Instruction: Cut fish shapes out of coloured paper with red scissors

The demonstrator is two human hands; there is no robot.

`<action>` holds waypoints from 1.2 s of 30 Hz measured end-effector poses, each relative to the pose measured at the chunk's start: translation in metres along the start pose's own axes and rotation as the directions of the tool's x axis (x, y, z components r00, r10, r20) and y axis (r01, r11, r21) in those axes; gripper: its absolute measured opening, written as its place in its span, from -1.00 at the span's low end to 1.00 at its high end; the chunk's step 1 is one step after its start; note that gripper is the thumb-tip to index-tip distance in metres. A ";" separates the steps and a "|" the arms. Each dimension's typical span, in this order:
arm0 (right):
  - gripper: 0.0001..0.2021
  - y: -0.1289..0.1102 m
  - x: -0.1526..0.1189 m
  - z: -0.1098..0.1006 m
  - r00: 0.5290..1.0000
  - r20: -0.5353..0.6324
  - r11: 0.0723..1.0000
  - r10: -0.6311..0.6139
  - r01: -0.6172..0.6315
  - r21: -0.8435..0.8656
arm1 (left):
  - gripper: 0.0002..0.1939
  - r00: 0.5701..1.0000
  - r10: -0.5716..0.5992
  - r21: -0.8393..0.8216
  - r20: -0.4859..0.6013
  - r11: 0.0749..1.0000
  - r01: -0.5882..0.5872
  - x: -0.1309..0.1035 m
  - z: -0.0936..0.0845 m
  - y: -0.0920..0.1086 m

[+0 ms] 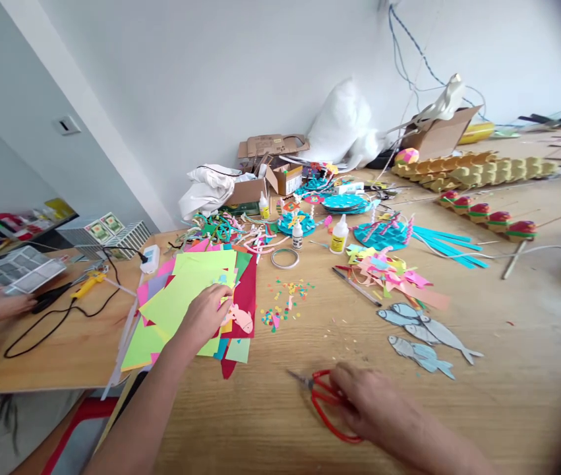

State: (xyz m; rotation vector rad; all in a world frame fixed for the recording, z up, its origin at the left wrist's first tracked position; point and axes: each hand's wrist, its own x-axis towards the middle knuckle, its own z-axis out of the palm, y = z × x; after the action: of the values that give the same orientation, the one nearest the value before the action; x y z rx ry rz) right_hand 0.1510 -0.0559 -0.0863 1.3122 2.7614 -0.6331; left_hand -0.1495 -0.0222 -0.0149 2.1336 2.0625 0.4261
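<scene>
My left hand [206, 313] is over a stack of coloured paper [176, 277], its fingers pinched at the edge of a pink paper fish [242, 319]. My right hand [372, 399] is closed around the red handles of a pair of scissors [320, 399], low over the table, with the tips pointing left. Between the hands and farther back, small paper confetti [285, 303] is scattered on the wood. Several grey-blue paper fish [431, 333] lie to the right, some overlapping. A pen [356, 287] rests near colourful paper scraps [393, 270].
Behind are a glue bottle [339, 235], a tape roll [285, 258] and blue decorated discs [383, 231]. Egg cartons [502, 173] and painted carton pieces [490, 216] stand at the back right. At left, another person's hands [0, 307] work beside a yellow glue gun [87, 284].
</scene>
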 end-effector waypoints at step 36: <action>-0.53 -0.004 0.073 -0.022 0.999 -0.010 0.977 -0.033 0.030 -0.212 | -0.75 0.975 0.221 -0.182 -0.024 0.958 -0.221 -0.035 0.055 0.053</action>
State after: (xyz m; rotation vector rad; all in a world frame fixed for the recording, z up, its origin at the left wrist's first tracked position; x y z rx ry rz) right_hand 0.1037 0.0040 -0.0782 1.2349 2.7716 -0.3191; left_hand -0.0829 -0.0542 -0.0551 2.2572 1.7154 0.6213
